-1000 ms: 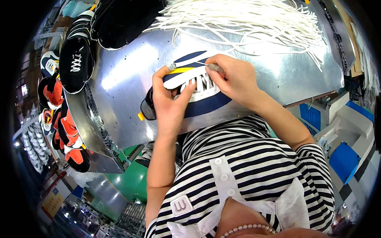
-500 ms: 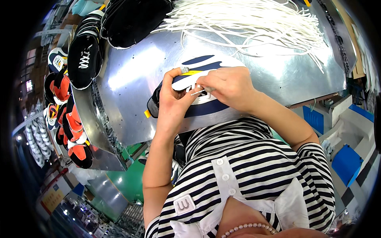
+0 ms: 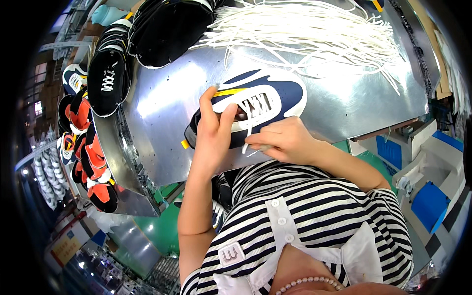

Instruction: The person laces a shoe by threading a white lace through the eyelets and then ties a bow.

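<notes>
Left hand [image 3: 213, 127] clasps shoe upper [image 3: 269, 114], thumb and fingers apart — probably steadying it; right hand [image 3: 287, 142] pinches white lace [image 3: 249, 127] (seemingly for tension).

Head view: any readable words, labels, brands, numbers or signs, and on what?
White square patch on the dark-striped white shirt: one stitched letter-like mark, not transcribed.
Yellow-and-red rectangular board, lower left: characters too small and blurred to read.
Navy-and-white lace-up sneaker: no readable text.
</notes>
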`<state>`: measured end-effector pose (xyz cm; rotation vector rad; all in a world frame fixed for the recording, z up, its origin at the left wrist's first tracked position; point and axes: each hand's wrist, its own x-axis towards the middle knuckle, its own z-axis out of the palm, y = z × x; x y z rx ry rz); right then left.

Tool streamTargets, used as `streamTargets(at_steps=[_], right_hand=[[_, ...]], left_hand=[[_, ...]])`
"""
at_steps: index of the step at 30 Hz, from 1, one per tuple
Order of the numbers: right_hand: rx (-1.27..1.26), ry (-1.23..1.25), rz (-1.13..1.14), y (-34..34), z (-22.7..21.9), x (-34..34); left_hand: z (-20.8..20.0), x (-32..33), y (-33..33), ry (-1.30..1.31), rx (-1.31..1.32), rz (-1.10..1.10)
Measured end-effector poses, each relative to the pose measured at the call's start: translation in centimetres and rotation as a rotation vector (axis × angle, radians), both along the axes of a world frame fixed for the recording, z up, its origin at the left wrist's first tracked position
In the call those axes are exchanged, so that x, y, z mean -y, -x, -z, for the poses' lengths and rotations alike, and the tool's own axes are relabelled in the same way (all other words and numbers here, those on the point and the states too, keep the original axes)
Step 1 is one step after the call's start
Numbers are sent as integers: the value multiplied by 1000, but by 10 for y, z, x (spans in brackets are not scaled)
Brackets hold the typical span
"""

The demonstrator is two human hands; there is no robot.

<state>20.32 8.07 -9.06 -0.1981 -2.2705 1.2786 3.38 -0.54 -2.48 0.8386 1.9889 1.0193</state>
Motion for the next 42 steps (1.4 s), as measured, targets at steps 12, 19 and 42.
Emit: streamTargets(at_steps=[12,19,42], right_hand=[[422,441,283,3,-20,10],[155,565,323,13,-22,-2],[343,529,118,-12,-27,3]], left_hand=[[5,37,-23,-139,-540,245],[0,36,-15,-11,-321,217],[19,37,-21,-204,-647,290]])
